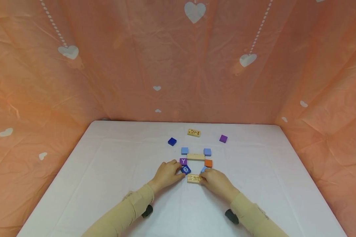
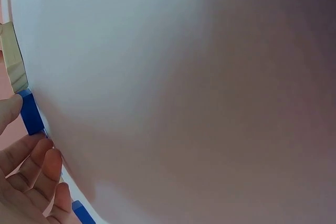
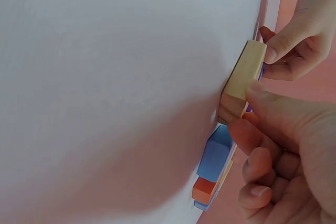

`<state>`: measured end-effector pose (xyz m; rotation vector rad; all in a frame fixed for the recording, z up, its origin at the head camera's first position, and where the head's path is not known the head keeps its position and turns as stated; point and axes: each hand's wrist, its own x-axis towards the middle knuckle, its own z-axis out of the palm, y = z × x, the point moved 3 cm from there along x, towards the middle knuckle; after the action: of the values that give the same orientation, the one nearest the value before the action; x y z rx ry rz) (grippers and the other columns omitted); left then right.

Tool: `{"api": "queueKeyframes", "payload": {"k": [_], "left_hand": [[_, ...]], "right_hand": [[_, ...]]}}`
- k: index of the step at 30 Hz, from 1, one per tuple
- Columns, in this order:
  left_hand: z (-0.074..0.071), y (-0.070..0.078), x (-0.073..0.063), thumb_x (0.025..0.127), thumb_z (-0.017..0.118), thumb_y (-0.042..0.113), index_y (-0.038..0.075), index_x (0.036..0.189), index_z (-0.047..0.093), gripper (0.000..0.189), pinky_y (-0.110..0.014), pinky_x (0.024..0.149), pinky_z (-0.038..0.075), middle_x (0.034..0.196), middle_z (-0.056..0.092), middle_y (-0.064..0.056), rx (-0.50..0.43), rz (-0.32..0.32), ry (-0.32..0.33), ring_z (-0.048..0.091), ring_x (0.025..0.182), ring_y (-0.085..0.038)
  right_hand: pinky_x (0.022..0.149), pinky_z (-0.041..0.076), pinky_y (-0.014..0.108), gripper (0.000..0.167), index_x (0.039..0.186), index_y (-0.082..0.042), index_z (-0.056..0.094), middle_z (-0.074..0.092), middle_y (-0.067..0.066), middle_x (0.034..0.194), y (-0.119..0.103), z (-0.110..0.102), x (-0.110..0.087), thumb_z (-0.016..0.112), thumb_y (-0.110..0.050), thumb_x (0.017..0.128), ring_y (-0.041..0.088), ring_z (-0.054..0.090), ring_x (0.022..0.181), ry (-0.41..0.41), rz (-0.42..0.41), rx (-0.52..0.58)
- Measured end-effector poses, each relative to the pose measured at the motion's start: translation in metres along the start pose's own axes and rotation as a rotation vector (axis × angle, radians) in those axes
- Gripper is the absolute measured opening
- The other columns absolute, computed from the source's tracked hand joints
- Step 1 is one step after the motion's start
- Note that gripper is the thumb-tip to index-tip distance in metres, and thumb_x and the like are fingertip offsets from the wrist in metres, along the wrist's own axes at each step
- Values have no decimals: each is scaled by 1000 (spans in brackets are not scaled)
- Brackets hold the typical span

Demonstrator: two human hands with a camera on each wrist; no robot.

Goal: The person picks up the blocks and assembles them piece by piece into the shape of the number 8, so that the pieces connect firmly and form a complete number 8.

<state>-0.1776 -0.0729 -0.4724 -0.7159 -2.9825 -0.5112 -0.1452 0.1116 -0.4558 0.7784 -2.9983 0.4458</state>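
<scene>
Block "6" point(image 1: 185, 170), dark blue and turned cornerwise, is pinched between the thumb and a finger of the left hand point(image 1: 167, 173), the other fingers being loosely bent beside it. A printed wooden block point(image 1: 192, 178), the closest of the pieces to the near edge of the white tabletop point(image 1: 101, 158), is held at its right end by the thumb and curled index finger of the right hand point(image 1: 218, 184). Just beyond those fingertips, a tilted light blue block point(image 3: 214, 156) is partly covered in the head view. Farther from the near edge, a purple block marked "Y" point(image 1: 183, 161) is placed on the left, opposite an orange block point(image 1: 208, 163) on the right. Beyond these, a plain wooden bar point(image 1: 195, 157) is laid crosswise, with a left pale blue block point(image 1: 185, 151) and a right pale blue block point(image 1: 207, 152) set near its ends. Toward the far edge, a plain dark blue block point(image 1: 172, 142), a second printed block point(image 1: 194, 132) and a plain purple block point(image 1: 223, 139) are spread well apart.
</scene>
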Motion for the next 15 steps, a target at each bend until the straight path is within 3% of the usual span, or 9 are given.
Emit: {"api": "queueKeyframes", "payload": {"k": [15], "left_hand": [[2, 0, 1, 81, 68, 37, 11, 97, 67, 30, -33, 70, 42, 81, 60, 1, 5, 0, 5, 52, 68, -10]], "right_hand": [[71, 52, 28, 21, 96, -7, 71, 67, 0, 82, 3, 3, 1, 70, -22, 81, 9, 54, 70, 10, 20, -7]]}}
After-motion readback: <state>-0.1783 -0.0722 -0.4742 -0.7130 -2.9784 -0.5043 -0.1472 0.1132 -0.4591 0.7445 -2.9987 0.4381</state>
